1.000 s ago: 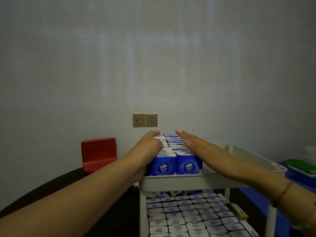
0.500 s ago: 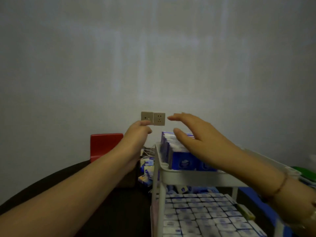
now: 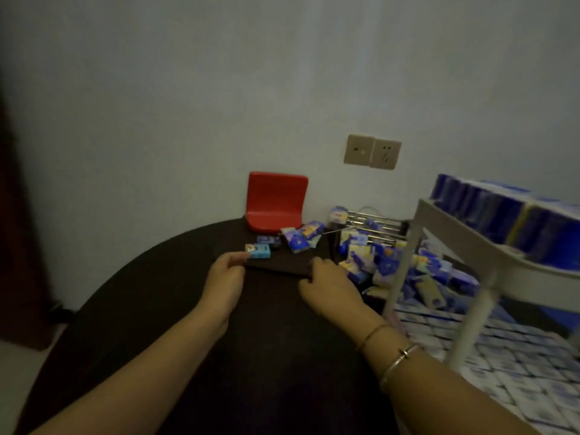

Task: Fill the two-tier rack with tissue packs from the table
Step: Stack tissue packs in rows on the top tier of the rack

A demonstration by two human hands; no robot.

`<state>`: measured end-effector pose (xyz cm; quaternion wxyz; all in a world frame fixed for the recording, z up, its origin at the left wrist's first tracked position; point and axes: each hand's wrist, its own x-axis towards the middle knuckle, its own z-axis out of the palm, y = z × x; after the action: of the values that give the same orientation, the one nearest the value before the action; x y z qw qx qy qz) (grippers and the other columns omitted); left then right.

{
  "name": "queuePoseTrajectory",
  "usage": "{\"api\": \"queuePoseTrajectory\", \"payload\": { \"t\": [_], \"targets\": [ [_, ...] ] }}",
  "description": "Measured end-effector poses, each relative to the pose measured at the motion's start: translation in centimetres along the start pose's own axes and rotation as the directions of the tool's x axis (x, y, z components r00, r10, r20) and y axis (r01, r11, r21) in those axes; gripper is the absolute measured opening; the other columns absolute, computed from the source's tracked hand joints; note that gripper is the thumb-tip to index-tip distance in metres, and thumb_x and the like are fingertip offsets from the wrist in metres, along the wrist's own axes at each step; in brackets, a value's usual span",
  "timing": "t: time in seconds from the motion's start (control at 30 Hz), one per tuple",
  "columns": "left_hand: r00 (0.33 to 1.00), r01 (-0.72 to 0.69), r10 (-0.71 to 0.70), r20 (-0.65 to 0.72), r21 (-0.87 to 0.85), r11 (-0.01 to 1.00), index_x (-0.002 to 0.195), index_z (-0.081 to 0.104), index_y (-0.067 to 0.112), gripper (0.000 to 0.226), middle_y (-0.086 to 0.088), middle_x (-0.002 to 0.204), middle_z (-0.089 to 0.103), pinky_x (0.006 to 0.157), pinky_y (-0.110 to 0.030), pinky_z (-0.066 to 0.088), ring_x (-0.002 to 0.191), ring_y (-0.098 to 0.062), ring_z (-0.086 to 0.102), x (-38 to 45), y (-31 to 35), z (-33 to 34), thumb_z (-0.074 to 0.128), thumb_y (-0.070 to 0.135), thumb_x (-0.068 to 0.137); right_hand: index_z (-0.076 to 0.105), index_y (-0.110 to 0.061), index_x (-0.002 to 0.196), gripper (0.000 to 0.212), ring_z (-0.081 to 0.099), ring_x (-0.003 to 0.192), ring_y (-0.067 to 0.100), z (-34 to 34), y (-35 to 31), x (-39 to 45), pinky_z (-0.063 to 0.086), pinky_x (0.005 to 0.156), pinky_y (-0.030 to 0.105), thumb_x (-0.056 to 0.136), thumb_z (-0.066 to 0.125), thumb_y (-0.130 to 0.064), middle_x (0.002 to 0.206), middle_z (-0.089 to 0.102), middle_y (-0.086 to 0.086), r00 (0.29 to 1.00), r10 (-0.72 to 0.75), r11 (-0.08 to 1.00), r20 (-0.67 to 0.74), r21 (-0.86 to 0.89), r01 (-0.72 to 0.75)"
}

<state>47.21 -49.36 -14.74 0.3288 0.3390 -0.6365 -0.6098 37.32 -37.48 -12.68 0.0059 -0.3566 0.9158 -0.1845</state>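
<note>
Both hands, left (image 3: 226, 271) and right (image 3: 326, 282), apparently grip a dark board; tissue packs (image 3: 299, 237) look light, soft: pinch their sides.

Dim grey wall (image 3: 188, 105), 2 sockets (image 3: 372, 151)

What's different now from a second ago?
Both hands left the packs on the rack's top tier and moved left to the table. The left hand and right hand now grip a dark board's ends. The top-tier packs stayed put.
</note>
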Motion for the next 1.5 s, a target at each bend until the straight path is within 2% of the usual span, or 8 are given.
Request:
{"api": "queuePoseTrajectory", "payload": {
  "t": [0.23,0.4,0.63,0.77,0.9,1.2,1.4,1.5],
  "targets": [
    [0.997,0.035,-0.045,0.055,0.170,0.985,0.127,0.052,0.025,0.040,0.015,0.092,0.047,0.054,-0.015,0.036,0.063,-0.001,0.043,5.6,-4.7,2.0,0.040,0.002,0.096,0.033,-0.011,0.139,0.051,0.036,0.130,0.029,6.7,4.3,6.9,0.037,0.105,0.041,0.093,0.047,-0.026,0.141,0.037,0.012,0.980,0.197,0.980,0.011,0.004,-0.197],
    [0.995,-0.058,0.037,0.093,0.230,0.971,0.121,0.053,0.028,0.038,0.006,0.123,0.048,0.051,-0.018,0.040,0.065,-0.007,0.051,10.2,-7.3,4.1,0.043,0.002,0.094,0.027,-0.018,0.146,0.056,0.025,0.140,0.026,8.8,5.0,12.1,0.030,0.113,0.043,0.094,0.046,-0.022,0.152,0.027,0.008,0.985,0.159,0.987,-0.072,0.052,-0.155],
    [0.986,-0.159,0.140,0.094,0.231,0.960,0.112,0.054,0.030,0.033,0.007,0.110,0.057,0.045,-0.012,0.038,0.059,-0.004,0.052,13.6,-10.0,5.0,0.045,0.004,0.094,0.022,-0.026,0.148,0.058,0.012,0.144,0.033,10.2,5.1,20.8,0.021,0.115,0.050,0.095,0.045,-0.032,0.157,0.013,0.012,0.986,0.058,0.997,-0.153,0.059,-0.050],
    [0.986,-0.164,0.152,0.070,0.209,0.964,0.111,0.056,0.030,0.035,0.005,0.121,0.053,0.055,-0.012,0.040,0.096,-0.012,0.060,15.1,-10.4,4.5,0.045,0.001,0.093,0.019,-0.032,0.149,0.066,0.002,0.144,0.037,10.8,5.5,25.3,0.018,0.112,0.060,0.092,0.049,-0.042,0.159,0.000,0.009,0.986,-0.014,1.000,-0.163,0.018,0.018],
    [0.986,-0.161,0.148,0.075,0.218,0.962,0.112,0.056,0.029,0.035,0.006,0.122,0.053,0.070,-0.019,0.044,0.104,-0.020,0.059,15.6,-10.8,4.8,0.045,0.001,0.093,0.011,-0.036,0.149,0.069,-0.010,0.143,0.041,11.1,6.2,29.0,0.006,0.108,0.066,0.091,0.042,-0.057,0.159,-0.010,0.001,0.997,0.037,0.996,-0.065,-0.074,-0.042],
    [0.984,-0.173,0.159,0.083,0.196,0.965,0.112,0.055,0.031,0.034,0.008,0.122,0.052,0.060,-0.015,0.042,0.101,-0.018,0.060,15.5,-11.1,4.8,0.046,0.004,0.094,0.035,-0.032,0.140,0.050,0.027,0.138,0.034,12.3,7.0,26.4,0.022,0.111,0.054,0.093,0.038,-0.048,0.155,0.022,0.003,0.996,-0.069,0.991,-0.048,-0.118,0.063],
    [0.951,-0.302,0.273,0.146,0.251,0.919,0.123,0.053,0.020,0.033,0.003,0.130,0.049,0.092,-0.025,0.046,0.112,-0.002,0.046,14.8,-10.9,4.7,0.054,0.010,0.092,0.036,-0.024,0.142,0.046,0.030,0.138,0.018,11.9,5.8,19.0,0.025,0.114,0.039,0.098,0.042,-0.035,0.154,0.026,0.000,0.991,-0.129,0.979,-0.033,0.153,0.133],
    [0.933,-0.351,0.294,0.209,0.334,0.875,0.135,0.045,0.018,0.044,0.001,0.139,0.044,0.104,-0.035,0.042,0.125,-0.010,0.043,14.4,-11.0,4.7,0.056,0.020,0.093,0.041,-0.024,0.139,0.041,0.041,0.129,0.014,11.3,5.7,15.4,0.032,0.108,0.030,0.098,0.043,-0.029,0.145,0.041,-0.002,0.988,-0.152,0.939,-0.037,0.308,0.156]
  ]
}}
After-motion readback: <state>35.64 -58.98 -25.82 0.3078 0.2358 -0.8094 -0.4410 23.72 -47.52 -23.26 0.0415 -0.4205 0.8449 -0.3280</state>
